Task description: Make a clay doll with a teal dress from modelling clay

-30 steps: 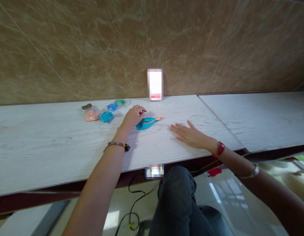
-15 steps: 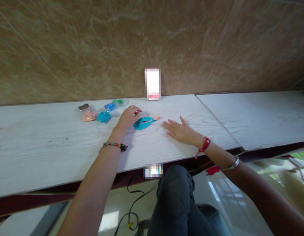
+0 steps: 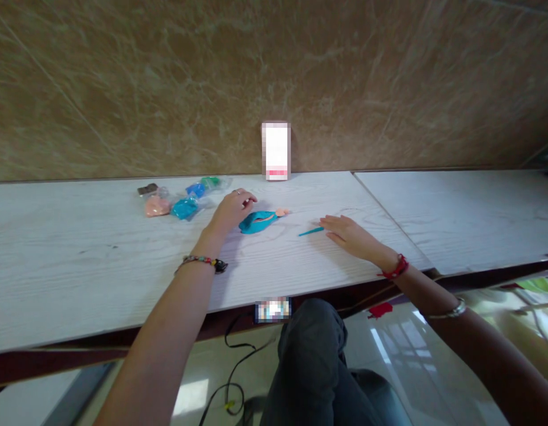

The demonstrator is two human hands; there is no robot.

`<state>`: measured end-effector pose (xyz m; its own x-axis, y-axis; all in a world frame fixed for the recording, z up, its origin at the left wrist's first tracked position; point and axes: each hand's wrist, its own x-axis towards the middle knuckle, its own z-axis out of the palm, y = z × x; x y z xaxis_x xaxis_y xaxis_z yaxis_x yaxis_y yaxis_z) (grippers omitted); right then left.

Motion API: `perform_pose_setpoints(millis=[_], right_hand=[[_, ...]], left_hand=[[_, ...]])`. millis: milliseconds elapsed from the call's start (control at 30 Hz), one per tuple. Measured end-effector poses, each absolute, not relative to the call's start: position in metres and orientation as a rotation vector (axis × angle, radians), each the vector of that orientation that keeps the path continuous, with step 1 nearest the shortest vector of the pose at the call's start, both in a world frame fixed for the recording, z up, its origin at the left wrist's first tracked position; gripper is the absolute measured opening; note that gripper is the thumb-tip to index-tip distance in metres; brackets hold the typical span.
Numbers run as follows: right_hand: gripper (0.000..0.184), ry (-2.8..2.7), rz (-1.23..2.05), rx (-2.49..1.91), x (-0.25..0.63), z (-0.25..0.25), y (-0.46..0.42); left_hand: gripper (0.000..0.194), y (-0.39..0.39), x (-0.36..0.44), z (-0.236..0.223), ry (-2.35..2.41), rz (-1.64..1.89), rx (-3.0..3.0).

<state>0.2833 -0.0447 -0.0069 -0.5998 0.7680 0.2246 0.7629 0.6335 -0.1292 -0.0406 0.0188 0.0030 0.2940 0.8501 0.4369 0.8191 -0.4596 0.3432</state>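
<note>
On the white wood-grain tabletop lies a flat teal clay shape with a peach line along it. A small peach clay piece sits at its right tip. My left hand rests just to the left of the shape, its fingers loosely bent and apart with nothing visible in them. Further right, my right hand is stretched flat, palm down. From under its fingertips sticks out a thin teal clay strip, tapering to the left; its right end is hidden.
Bagged clay lies at the left: peach, teal, blue and green. A small dark brown packet is behind them. A blurred phone leans on the wall. Another blurred device is at the front edge.
My right hand has slid to the right, uncovering the left part of the thin teal clay strip. My left hand and the flat shape stay about where they were.
</note>
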Motion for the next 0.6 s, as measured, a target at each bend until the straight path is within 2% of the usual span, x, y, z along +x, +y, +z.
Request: perform_pose_setpoints(millis=[233,400,600], right_hand=[[0.034,-2.578,-0.073,-1.190,0.264,-0.009,-0.050],[0.042,-2.599,-0.239,-1.286,0.251,-0.010,-0.064],[0.045,-2.774,-0.207,-1.174,0.236,-0.008,-0.075]], left_hand=[[0.022,0.019,-0.040,0.004,1.618,0.884,2.479],[0.021,0.020,-0.041,0.002,1.618,0.899,2.478],[0.022,0.019,-0.040,0.002,1.634,0.899,2.466]])
